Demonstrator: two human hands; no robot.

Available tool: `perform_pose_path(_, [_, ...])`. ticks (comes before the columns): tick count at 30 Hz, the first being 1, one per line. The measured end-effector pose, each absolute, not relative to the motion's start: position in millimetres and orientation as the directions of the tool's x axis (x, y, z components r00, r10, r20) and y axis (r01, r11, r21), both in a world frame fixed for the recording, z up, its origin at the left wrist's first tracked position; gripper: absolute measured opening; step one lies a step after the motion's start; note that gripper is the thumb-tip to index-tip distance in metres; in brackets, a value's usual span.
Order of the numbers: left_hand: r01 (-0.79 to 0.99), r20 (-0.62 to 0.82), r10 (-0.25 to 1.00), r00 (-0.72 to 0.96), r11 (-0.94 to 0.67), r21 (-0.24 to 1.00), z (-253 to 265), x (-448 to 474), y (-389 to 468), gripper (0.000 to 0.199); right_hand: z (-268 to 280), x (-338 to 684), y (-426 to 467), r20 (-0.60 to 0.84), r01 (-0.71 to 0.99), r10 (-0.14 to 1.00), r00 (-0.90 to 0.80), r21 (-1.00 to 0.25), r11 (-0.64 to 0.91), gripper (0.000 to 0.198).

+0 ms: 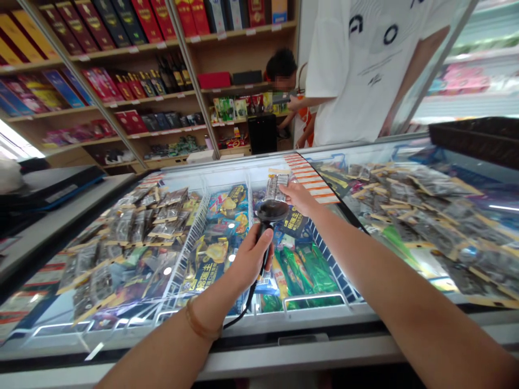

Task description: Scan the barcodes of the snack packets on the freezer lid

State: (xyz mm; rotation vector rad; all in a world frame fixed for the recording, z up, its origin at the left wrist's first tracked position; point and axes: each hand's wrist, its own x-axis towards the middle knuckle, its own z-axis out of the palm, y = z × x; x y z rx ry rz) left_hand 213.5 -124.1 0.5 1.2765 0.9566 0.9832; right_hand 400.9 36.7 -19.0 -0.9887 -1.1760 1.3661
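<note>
My left hand (252, 254) is closed round the handle of a black corded barcode scanner (272, 210), held over the chest freezer. A cable runs from its grip down toward the freezer's front edge. Farther out, my right hand (298, 195) pinches a small clear packet (276, 185) with a tan strip along its top. The scanner's head is just in front of this packet. Beneath both hands lie blue bags (295, 222) and green packs (304, 265) of frozen goods in white wire baskets.
More strip-topped packets (133, 216) lie in piles on the freezer's glass, left and right (438, 200). A dark tray (478, 140) stands at the right. Beyond the freezer are a person in a white shirt (360, 70), another person (281, 67) lower down, and stocked shelves (133, 100).
</note>
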Motion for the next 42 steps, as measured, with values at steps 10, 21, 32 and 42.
perform_pose_path(10, [-0.137,-0.103,0.993,0.058,0.111,0.984,36.1,181.3,-120.0,0.054,-20.0,397.3,39.2,0.072,-0.111,0.995,0.073,-0.991,0.080,0.021])
perform_pose_path(21, [-0.090,-0.058,0.927,-0.370,0.027,0.996,82.1,31.8,-161.0,0.042,30.6,223.4,-11.0,-0.061,-0.013,0.957,-0.285,-0.998,-0.068,0.029])
perform_pose_path(32, [-0.126,-0.048,0.914,-0.403,-0.003,0.992,62.1,-18.0,-183.3,0.044,22.1,100.5,1.2,-0.079,0.156,0.953,-0.293,-0.987,-0.034,0.041])
perform_pose_path(42, [-0.148,-0.056,0.958,-0.281,0.014,0.989,64.1,32.7,-176.2,0.052,43.0,134.8,3.7,0.066,0.519,0.950,-0.307,-0.825,0.225,0.057])
